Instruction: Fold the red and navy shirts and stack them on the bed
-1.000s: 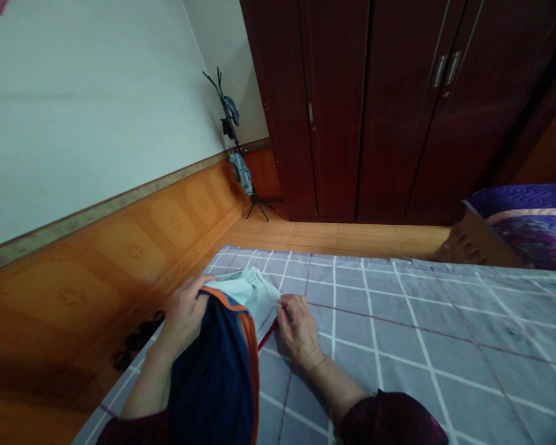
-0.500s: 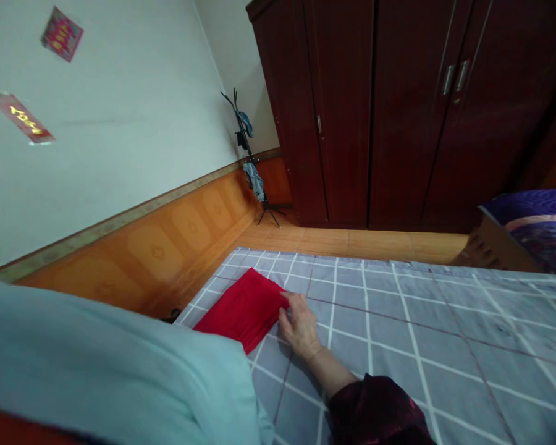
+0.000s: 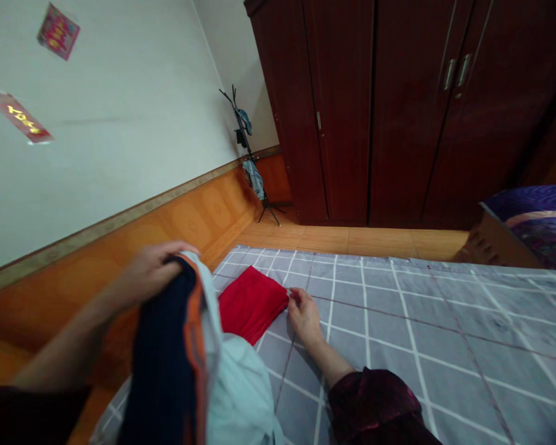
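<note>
My left hand [image 3: 160, 267], slightly blurred, grips the raised edge of a cloth piece with a pale blue side [image 3: 241, 383], an orange band [image 3: 193, 327] and a navy side [image 3: 162, 352]. It looks like a garment, but its kind is not clear. Its lower part lies on the bed. Beside it on the checked sheet [image 3: 375, 346] rests a red folded cloth [image 3: 252, 304], its near left part covered by the pale blue fabric. At the red cloth's right corner lies my right hand [image 3: 304, 314], fingers loosely bent and holding nothing I can see.
A dark red wardrobe [image 3: 338, 111] stands beyond the bed's far edge. In the corner is a black coat stand [image 3: 245, 142] with things hanging on it. To the right, a purple cloth [image 3: 537, 210] tops a brown box-like thing [image 3: 491, 241]. A wall [image 3: 120, 93] runs along the left.
My left hand has come into view, lifting the pale blue cloth's edge and folding it rightward, so navy and orange parts show. My right hand has drawn slightly off the red cloth, fingers more bent.
</note>
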{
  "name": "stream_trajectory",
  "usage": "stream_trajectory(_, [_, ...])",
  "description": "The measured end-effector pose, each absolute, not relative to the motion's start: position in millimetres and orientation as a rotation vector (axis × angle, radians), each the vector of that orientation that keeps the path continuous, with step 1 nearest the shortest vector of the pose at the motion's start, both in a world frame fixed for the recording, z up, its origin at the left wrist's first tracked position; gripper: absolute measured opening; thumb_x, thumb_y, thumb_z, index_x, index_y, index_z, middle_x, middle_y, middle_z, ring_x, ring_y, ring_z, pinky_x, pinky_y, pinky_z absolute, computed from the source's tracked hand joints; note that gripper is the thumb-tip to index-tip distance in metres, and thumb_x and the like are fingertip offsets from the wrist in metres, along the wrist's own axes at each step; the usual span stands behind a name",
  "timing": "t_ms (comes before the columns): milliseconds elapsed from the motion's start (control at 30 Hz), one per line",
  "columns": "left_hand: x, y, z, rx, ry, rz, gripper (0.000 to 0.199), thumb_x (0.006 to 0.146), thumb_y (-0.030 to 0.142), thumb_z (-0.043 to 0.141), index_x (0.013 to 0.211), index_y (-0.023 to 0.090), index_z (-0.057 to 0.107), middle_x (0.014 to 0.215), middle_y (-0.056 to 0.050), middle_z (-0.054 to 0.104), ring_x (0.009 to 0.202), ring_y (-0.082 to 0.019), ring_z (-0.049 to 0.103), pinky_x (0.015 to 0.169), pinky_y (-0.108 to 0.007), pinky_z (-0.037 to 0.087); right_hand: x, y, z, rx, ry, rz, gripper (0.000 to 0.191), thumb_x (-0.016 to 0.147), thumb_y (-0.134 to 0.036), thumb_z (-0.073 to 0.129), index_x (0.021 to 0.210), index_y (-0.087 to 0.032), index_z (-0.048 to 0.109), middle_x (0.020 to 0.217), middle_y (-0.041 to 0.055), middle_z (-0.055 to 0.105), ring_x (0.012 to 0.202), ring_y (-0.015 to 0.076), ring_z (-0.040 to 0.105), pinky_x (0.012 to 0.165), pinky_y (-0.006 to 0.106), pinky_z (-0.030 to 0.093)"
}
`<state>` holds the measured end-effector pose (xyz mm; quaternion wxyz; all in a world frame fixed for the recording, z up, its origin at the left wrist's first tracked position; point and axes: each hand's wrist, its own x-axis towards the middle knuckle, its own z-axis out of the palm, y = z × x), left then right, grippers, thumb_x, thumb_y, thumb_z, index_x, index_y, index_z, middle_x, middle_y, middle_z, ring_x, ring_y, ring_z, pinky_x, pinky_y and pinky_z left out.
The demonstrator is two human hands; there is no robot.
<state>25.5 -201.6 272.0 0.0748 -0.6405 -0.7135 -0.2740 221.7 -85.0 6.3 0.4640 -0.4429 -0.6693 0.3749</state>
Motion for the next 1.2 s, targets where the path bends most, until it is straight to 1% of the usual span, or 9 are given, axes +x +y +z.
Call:
stream_trajectory(100, [36.6, -160.6, 208.8, -2.371, -2.133, -0.418, 0.028, 0.078, 0.010, 0.048, 0.091, 0.023, 0.069, 0.094, -0.002, 0.069, 0.092, -0.019, 0.063, 0.089, -0.033, 0.048, 221.2, -84.2, 4.5, -1.105, -1.641, 0.925, 0.033, 0.079, -0.015, 0.043, 0.105, -0.015, 0.063, 0.090, 0.0092, 0.069, 0.084, 0.0211, 0.063, 0.080, 0.034, 0.047])
stream_trajectory(133, [41.2, -146.2, 184.5, -2.401, -2.107, -0.373, 0.033, 0.077, 0.007, 0.046, 0.096, 0.022, 0.068, 0.100, -0.003, 0.069, 0.096, -0.020, 0.061, 0.091, -0.033, 0.046, 221.1, -84.4, 4.5, -1.107, -1.644, 0.924, 0.033, 0.079, -0.015, 0.043, 0.105, -0.015, 0.063, 0.090, 0.0094, 0.069, 0.085, 0.0215, 0.063, 0.080, 0.034, 0.047])
stream_trajectory(233, [50.7, -112.0, 121.7, -2.394, -2.129, -0.329, 0.031, 0.075, 0.006, 0.046, 0.091, 0.021, 0.069, 0.095, -0.005, 0.068, 0.094, -0.020, 0.061, 0.090, -0.032, 0.046, 221.4, -85.4, 5.6, -1.106, -1.654, 0.921, 0.033, 0.079, -0.015, 0.043, 0.105, -0.014, 0.063, 0.093, 0.0106, 0.069, 0.088, 0.0224, 0.063, 0.081, 0.034, 0.046])
stream_trajectory(333, [50.2, -96.7, 87.4, -2.382, -2.157, -0.345, 0.035, 0.079, 0.009, 0.048, 0.107, 0.021, 0.066, 0.106, -0.006, 0.066, 0.103, -0.021, 0.060, 0.092, -0.033, 0.045, 221.2, -85.7, 7.2, -1.109, -1.669, 0.926, 0.033, 0.078, -0.014, 0.043, 0.104, -0.015, 0.064, 0.094, 0.0096, 0.069, 0.090, 0.0222, 0.063, 0.082, 0.033, 0.046])
stream_trajectory(433, [44.3, -93.9, 75.7, -2.391, -2.172, -0.351, 0.043, 0.081, 0.011, 0.050, 0.121, 0.022, 0.058, 0.116, -0.008, 0.063, 0.110, -0.021, 0.057, 0.094, -0.034, 0.043, 219.9, -85.6, 8.2, -1.124, -1.680, 0.934, 0.033, 0.077, -0.014, 0.044, 0.103, -0.017, 0.064, 0.095, 0.0083, 0.069, 0.091, 0.0225, 0.063, 0.083, 0.033, 0.046])
stream_trajectory(600, [38.8, -94.9, 70.2, -2.398, -2.194, -0.366, 0.033, 0.084, 0.014, 0.048, 0.113, 0.023, 0.060, 0.112, -0.005, 0.062, 0.106, -0.020, 0.058, 0.092, -0.031, 0.045, 218.7, -86.1, 8.7, -1.144, -1.701, 0.946, 0.034, 0.078, -0.014, 0.044, 0.106, -0.017, 0.064, 0.099, 0.0090, 0.068, 0.093, 0.0233, 0.062, 0.083, 0.034, 0.046])
stream_trajectory(767, [39.3, -93.2, 68.0, -2.445, -2.194, -0.222, 0.046, 0.084, 0.013, 0.046, 0.128, 0.026, 0.051, 0.123, -0.006, 0.057, 0.113, -0.021, 0.055, 0.096, -0.033, 0.042, 219.7, -86.4, 11.7, -1.155, -1.715, 0.994, 0.036, 0.078, -0.013, 0.043, 0.108, -0.015, 0.064, 0.101, 0.0088, 0.067, 0.096, 0.0220, 0.060, 0.086, 0.032, 0.044])
stream_trajectory(967, [43.3, -93.1, 70.2, -2.446, -2.193, -0.253, 0.036, 0.084, 0.013, 0.046, 0.116, 0.025, 0.059, 0.112, -0.003, 0.061, 0.106, -0.019, 0.058, 0.093, -0.029, 0.044, 220.2, -87.3, 15.9, -1.188, -1.721, 1.003, 0.037, 0.078, -0.014, 0.043, 0.108, -0.013, 0.064, 0.101, 0.0088, 0.067, 0.096, 0.0217, 0.060, 0.087, 0.031, 0.043])
stream_trajectory(1200, [39.7, -98.4, 65.9, -2.425, -2.166, -0.413, 0.035, 0.087, 0.015, 0.048, 0.117, 0.026, 0.062, 0.110, -0.002, 0.063, 0.103, -0.018, 0.059, 0.090, -0.027, 0.045, 220.5, -86.8, 16.7, -1.178, -1.730, 1.002, 0.036, 0.076, -0.012, 0.044, 0.106, -0.013, 0.064, 0.099, 0.0085, 0.068, 0.095, 0.0206, 0.060, 0.086, 0.029, 0.043])
